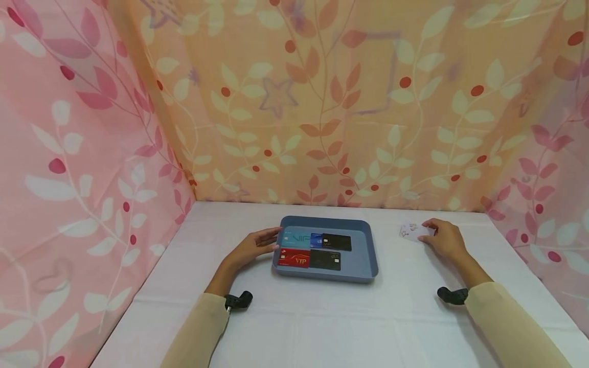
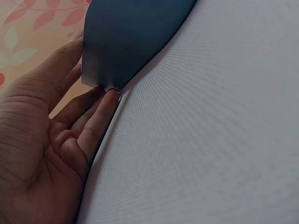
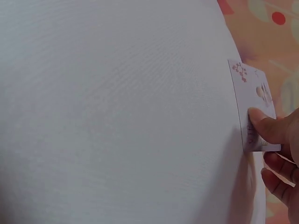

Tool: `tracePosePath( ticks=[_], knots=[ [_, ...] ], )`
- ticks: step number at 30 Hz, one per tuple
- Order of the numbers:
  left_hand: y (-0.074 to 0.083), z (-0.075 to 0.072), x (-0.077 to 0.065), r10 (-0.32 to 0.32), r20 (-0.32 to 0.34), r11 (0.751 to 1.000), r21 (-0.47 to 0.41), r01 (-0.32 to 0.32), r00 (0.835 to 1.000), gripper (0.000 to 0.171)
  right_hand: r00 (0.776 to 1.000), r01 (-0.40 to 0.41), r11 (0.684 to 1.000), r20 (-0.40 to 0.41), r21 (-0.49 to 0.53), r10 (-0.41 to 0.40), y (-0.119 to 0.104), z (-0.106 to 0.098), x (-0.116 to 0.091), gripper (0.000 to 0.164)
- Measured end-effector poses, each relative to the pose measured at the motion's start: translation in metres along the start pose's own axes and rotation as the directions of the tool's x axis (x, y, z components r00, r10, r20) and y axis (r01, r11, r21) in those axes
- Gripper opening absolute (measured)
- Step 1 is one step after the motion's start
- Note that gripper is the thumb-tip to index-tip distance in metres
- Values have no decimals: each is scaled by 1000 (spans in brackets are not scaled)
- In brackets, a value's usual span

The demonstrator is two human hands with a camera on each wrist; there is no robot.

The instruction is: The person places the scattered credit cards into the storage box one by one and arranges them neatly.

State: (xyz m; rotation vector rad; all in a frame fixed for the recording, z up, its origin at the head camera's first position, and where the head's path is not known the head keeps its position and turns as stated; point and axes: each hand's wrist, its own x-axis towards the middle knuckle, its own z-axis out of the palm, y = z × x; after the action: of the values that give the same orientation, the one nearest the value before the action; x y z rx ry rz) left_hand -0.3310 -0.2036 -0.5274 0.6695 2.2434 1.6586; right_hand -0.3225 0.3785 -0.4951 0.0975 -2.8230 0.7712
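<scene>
A blue-grey tray (image 1: 361, 255) stands on the white table, holding several cards. In its back row lie a light blue VIP card (image 1: 295, 239), a dark blue card (image 1: 316, 240) and a black card (image 1: 338, 242) overlapping it. The front row has a red VIP card (image 1: 294, 258) beside a dark card (image 1: 324, 259). My left hand (image 1: 253, 246) touches the tray's left side with extended fingers, seen at the tray wall (image 2: 126, 42) in the left wrist view. Right of the tray, my right hand (image 1: 445, 239) pinches a whitish card (image 3: 252, 88) with reddish patterns between thumb and fingers.
A white cloth (image 1: 331, 322) covers the table. Patterned fabric hangs behind it as an orange curtain (image 1: 322, 102), with pink fabric (image 1: 83, 168) at the left and right sides. Black wrist mounts (image 1: 453, 295) sit at both sleeve cuffs.
</scene>
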Motion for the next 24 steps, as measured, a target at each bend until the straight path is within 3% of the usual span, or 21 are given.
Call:
tracePosePath(
  ticks=[7, 14, 24],
  knots=[
    [0, 0, 0, 14, 1, 1000, -2, -14, 1000, 66, 996, 33, 999, -85, 38, -30, -6, -8, -3, 17],
    [1, 0, -1, 0, -2, 1000, -8, 0, 1000, 66, 999, 2, 997, -46, 71, 1, -7, -12, -3, 15],
    [0, 0, -1, -14, 0, 1000, -6, 14, 1000, 68, 999, 44, 994, -10, 98, -44, -13, -18, -2, 13]
  ],
)
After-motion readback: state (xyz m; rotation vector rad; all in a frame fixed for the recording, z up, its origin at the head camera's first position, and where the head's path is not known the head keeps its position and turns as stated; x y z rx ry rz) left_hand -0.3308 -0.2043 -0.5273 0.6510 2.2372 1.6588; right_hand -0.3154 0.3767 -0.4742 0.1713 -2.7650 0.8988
